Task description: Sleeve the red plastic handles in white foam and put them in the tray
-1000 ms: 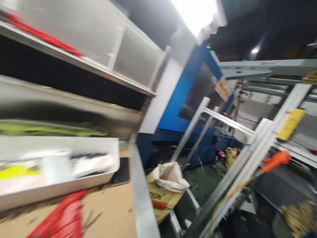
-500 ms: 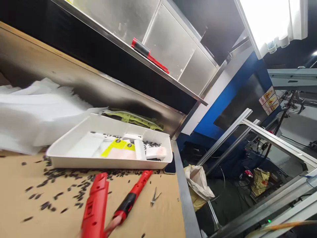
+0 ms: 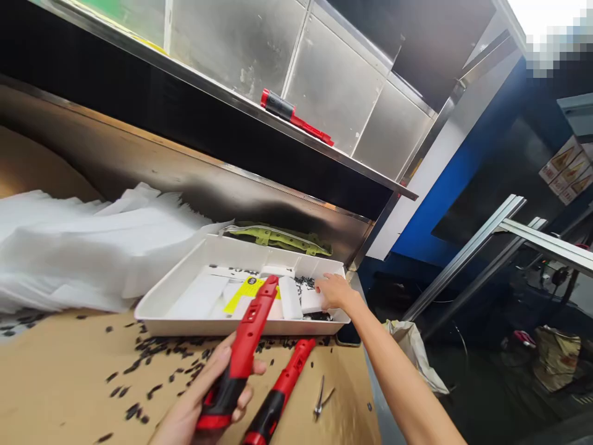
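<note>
Firmly in left grip (image 3: 204, 402) — red tool (image 3: 241, 358)

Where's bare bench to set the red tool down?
Free: cardboard left of the left hand, though black bits dot it. Crowded: white tray, where the right hand reaches; second red tool and small pliers beside it.

Bright overhead light top right, pixelated corner — sharp centre, stretched edges

red-black tool (image 3: 241, 358), tilted over tray (image 3: 185, 309)
</note>
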Tool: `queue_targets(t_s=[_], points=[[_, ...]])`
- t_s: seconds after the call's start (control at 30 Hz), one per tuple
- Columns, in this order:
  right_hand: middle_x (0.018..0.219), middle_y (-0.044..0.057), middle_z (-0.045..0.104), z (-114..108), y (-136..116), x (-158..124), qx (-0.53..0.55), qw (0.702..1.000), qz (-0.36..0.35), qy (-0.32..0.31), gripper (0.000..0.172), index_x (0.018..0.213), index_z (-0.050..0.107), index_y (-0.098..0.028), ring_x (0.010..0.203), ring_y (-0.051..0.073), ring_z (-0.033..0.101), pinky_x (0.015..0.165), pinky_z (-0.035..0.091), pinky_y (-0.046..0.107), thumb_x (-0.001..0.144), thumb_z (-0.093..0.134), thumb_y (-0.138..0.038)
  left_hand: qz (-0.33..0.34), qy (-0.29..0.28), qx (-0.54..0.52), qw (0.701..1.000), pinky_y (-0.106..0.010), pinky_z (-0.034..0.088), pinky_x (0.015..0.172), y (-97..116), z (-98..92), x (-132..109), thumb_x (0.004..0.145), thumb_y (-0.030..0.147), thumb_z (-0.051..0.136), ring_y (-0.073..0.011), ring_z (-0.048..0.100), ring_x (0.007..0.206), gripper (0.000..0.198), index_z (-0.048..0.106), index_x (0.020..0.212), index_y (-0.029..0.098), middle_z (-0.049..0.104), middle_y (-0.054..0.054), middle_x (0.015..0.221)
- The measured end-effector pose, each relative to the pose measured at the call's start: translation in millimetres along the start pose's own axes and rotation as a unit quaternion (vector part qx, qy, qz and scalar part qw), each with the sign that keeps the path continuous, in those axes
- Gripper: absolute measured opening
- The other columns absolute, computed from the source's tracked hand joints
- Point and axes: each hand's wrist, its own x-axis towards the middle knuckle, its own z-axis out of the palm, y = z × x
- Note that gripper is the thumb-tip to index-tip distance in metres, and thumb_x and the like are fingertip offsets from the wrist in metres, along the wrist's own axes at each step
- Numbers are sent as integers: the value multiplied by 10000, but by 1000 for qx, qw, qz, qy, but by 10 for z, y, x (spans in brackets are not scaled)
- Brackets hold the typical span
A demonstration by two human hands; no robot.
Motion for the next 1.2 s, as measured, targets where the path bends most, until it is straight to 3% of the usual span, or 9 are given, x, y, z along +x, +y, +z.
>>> queue_targets(t_s=[0.17, 0.27, 0.43, 0.57, 0.7, 0.83, 1.0, 1.1, 1.2], points=[[1090, 80, 592, -97, 121, -331, 74, 989, 64, 115, 340, 1152, 566, -151, 974, 224, 592, 894, 484, 443, 845, 617, -290, 13, -18, -7, 1000, -207, 458, 476, -85, 304, 36, 662, 471, 798, -114, 497, 487, 685, 557, 1263, 247, 699, 5, 707], [1246, 113, 475, -222, 98, -709, 140, 957, 117, 227, 518, 1401, 355, -195, 978, 220, 589, 861, 500, 397, 887, 392, -251, -3, -36, -14, 999, -222, 458, 494, -116, 404, 99, 688, 439, 785, -125, 510, 501, 708, 509, 1308, 237, 708, -21, 734], [1192, 72, 458, -95, -365, -1181, 273, 913, 59, 298, 548, 1464, 312, -306, 891, 194, 617, 749, 548, 341, 930, 202, -365, -25, -87, -10, 996, -188, 433, 487, -168, 484, 196, 738, 424, 748, -107, 500, 491, 748, 426, 1394, 260, 696, -22, 722], [1303, 87, 384, 110, -701, -1105, 269, 910, 1, 316, 482, 1411, 424, -410, 922, 224, 640, 733, 578, 388, 931, 400, -433, -26, -52, 6, 998, -157, 378, 414, -212, 430, 232, 754, 489, 716, -75, 454, 407, 503, 630, 1180, 235, 651, -15, 600], [1375, 115, 351, 198, -806, -909, 183, 901, 0, 393, 453, 1393, 472, -372, 1207, 300, 521, 838, 571, 420, 944, 454, -323, -22, -35, 16, 999, -199, 352, 341, -237, 270, 313, 638, 578, 772, -99, 436, 328, 708, 615, 1225, 215, 604, 4, 499], [1339, 130, 403, 245, -962, -892, 188, 888, -115, 404, 544, 1461, 374, -346, 1152, 265, 549, 827, 579, 389, 930, 465, -263, 34, 13, 16, 999, -191, 326, 324, -221, 201, 323, 640, 586, 770, -88, 407, 325, 744, 613, 1242, 178, 590, 7, 478], [1329, 124, 397, 318, -1139, -886, 233, 879, -40, 413, 566, 1436, 400, -397, 1151, 281, 556, 756, 593, 382, 914, 470, -189, 24, 20, 69, 997, -217, 382, 337, -148, 166, 279, 632, 738, 674, -113, 439, 346, 850, 597, 1269, 181, 558, 21, 472], [1300, 122, 423, 324, -1154, -815, 248, 874, -79, 410, 554, 1435, 410, -384, 1026, 249, 610, 677, 597, 348, 912, 477, -215, 23, 31, 68, 997, -210, 381, 341, -112, 121, 277, 613, 751, 675, -112, 437, 361, 890, 584, 1285, 175, 544, 25, 464], [1287, 103, 448, 256, -1104, -726, 230, 866, -35, 442, 472, 1371, 502, -376, 1104, 244, 594, 808, 589, 373, 935, 461, -200, 5, -5, 57, 998, -188, 350, 320, -79, 109, 256, 644, 740, 662, -85, 402, 335, 876, 549, 1317, 192, 579, 7, 505]])
